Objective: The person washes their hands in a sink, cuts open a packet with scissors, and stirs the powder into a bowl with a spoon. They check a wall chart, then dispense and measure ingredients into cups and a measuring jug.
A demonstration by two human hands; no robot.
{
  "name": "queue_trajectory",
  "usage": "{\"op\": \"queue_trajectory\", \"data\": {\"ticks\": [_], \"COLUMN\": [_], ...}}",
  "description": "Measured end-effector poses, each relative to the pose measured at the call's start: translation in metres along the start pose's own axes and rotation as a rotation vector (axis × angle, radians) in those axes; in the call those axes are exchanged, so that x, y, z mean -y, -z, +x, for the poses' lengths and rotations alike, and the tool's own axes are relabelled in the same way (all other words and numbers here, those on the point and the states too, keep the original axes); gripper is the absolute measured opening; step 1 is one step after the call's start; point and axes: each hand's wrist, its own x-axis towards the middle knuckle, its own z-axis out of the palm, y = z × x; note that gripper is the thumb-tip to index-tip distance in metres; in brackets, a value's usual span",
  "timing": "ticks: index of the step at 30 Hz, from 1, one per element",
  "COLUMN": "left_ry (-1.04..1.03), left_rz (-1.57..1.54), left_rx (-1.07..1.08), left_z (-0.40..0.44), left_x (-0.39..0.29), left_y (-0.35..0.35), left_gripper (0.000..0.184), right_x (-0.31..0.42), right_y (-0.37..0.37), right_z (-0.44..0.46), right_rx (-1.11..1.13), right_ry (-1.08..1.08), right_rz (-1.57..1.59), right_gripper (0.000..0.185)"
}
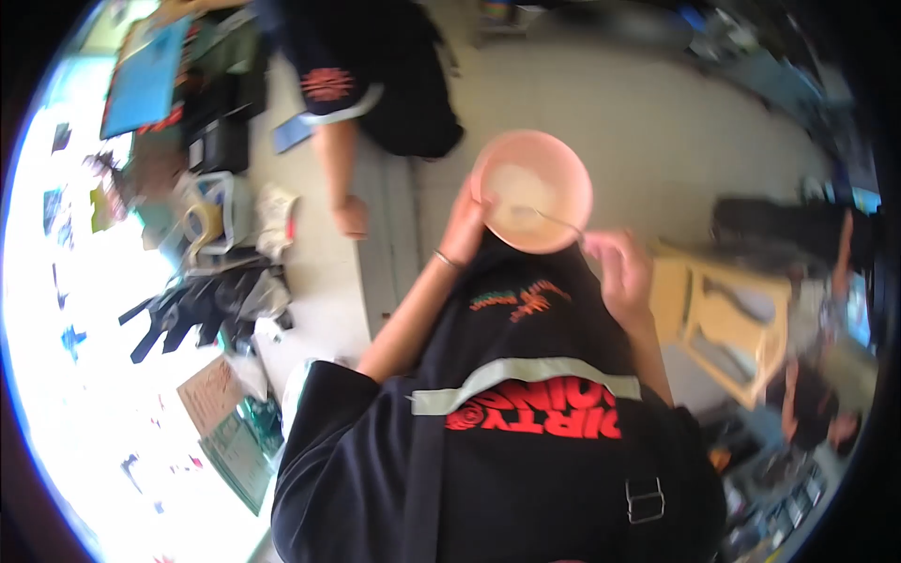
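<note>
A pink bowl (574,178) with pale, whitish contents is held up in front of my apron. My left hand (464,223) grips the bowl's left side, its thumb near the rim. With closed fingers, my right hand (621,267) holds the handle end of a thin metal spoon (559,221). The spoon's head rests inside the bowl, at or in the pale contents. Blur hides whether those contents are liquid or powder.
Another person (380,84) in a dark top stands ahead, one arm hanging by the counter (319,281). A yellow wooden chair (690,324) is at right, with more people beyond. A roll of tape (202,222) and dark bags lie left.
</note>
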Motion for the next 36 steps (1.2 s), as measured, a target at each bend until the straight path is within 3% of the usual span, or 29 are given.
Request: {"op": "queue_trajectory", "data": {"ticks": [1, 4, 6, 9, 11, 13, 16, 20, 22, 26, 28, 32, 36], "left_ry": [-0.068, -0.006, -0.087, -0.135, -0.279, -0.305, -0.395, -0.402, -0.423, -0.417, -0.387, -0.291, -0.234], "left_rz": [-0.061, -0.348, -0.446, -0.566, -0.437, -0.322, -0.167, -0.290, -0.495, -0.476, -0.537, -0.532, -0.429], "left_rx": [0.000, -0.100, -0.237, -0.516, -0.825, -0.984, -1.126, -1.144, -1.141, -1.122, -0.963, -0.817, -0.671], "left_z": [-0.010, -0.047, -0.082, -0.126, -0.131, -0.129, -0.127, -0.125, -0.125, -0.135, -0.143, -0.143, -0.136], "left_x": [-0.016, -0.010, -0.028, 0.013, -0.014, 0.002, -0.028, -0.038, -0.041, -0.018, -0.011, -0.008, 0.006], "left_y": [0.002, 0.031, 0.051, 0.099, 0.105, 0.125, 0.140, 0.148, 0.146, 0.153, 0.155, 0.155, 0.159], "left_gripper": [0.076, 0.088, 0.090, 0.085, 0.071, 0.071, 0.075, 0.074, 0.073, 0.074, 0.072, 0.073, 0.078], "right_x": [0.002, 0.018, 0.046, 0.074, 0.094, 0.111, 0.121, 0.133, 0.133, 0.132, 0.129, 0.111, 0.081], "right_y": [-0.003, -0.027, -0.046, -0.091, -0.128, -0.163, -0.203, -0.227, -0.232, -0.228, -0.224, -0.220, -0.206], "right_z": [0.005, 0.027, 0.056, 0.088, 0.100, 0.110, 0.115, 0.111, 0.108, 0.105, 0.106, 0.109, 0.109], "right_rx": [0.048, 0.167, 0.279, 0.459, 0.530, 0.572, 0.632, 0.663, 0.671, 0.637, 0.574, 0.495, 0.625], "right_ry": [0.038, 0.187, 0.383, 0.596, 0.626, 0.596, 0.565, 0.527, 0.471, 0.346, 0.235, 0.269, -0.111], "right_rz": [0.007, 0.088, 0.115, 0.147, 0.099, 0.082, 0.123, 0.142, 0.186, 0.213, 0.192, 0.118, 0.303], "right_gripper": [0.012, 0.010, 0.009, 0.023, 0.026, 0.023, 0.020, 0.020, 0.021, 0.021, 0.022, 0.024, 0.027]}}
